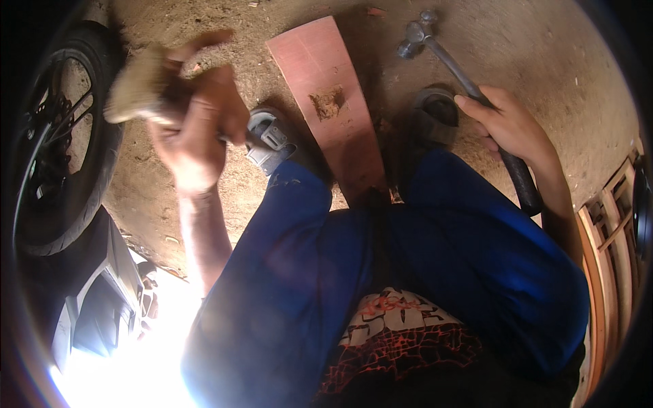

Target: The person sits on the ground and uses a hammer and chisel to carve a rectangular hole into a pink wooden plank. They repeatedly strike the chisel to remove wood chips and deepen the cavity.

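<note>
The reddish wooden board (348, 141), with a rough recess (328, 102) in its face, lies on the floor (527, 41) between the person's shoes (270, 141). Right of the board, the right hand (507, 128) has its fingers wrapped around the handle of a hammer (454, 68), head pointing away. Left of the board, the left hand (198, 129), raised and blurred, has fingers curled around a tan object (138, 85); its kind is unclear. A black wheel (105, 146) stands farther left of the board.

Pale block lettering (400, 319) marks the dark shirt (408, 385).
</note>
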Demonstrator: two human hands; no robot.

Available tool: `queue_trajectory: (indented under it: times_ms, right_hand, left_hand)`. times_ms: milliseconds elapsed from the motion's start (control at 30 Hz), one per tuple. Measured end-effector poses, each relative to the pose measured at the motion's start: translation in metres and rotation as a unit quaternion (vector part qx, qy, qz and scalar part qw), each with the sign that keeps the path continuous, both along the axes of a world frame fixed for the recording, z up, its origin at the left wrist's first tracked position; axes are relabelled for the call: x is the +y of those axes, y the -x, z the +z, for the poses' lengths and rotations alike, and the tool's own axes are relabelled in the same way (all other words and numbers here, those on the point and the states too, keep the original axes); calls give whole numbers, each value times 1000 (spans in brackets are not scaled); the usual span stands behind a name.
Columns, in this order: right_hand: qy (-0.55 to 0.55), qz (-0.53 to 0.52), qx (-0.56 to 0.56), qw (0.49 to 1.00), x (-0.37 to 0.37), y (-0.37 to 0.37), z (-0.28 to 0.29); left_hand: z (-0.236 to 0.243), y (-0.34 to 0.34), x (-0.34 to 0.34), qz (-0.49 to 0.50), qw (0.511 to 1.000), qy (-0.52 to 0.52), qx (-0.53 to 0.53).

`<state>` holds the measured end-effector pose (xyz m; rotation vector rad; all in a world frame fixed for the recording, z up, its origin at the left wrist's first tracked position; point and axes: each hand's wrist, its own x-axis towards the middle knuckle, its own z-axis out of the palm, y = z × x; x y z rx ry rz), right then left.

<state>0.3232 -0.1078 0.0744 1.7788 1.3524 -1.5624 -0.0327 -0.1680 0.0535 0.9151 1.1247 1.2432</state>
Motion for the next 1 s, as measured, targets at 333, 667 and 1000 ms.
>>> queue_trajectory:
  times_ms: [333, 667, 1000]
  right_hand:
    - [-21, 11, 1, 1000, -9, 3, -2]
    - [-10, -7, 8, 1000, -11, -2, -2]
    - [-31, -115, 32, 992, 30, 42, 84]
  left_hand:
    - [-2, -40, 51, 97, 990, -65, -75]
    - [-31, -45, 70, 129, 988, 54, -72]
    - [-42, -53, 81, 52, 994, 95, -27]
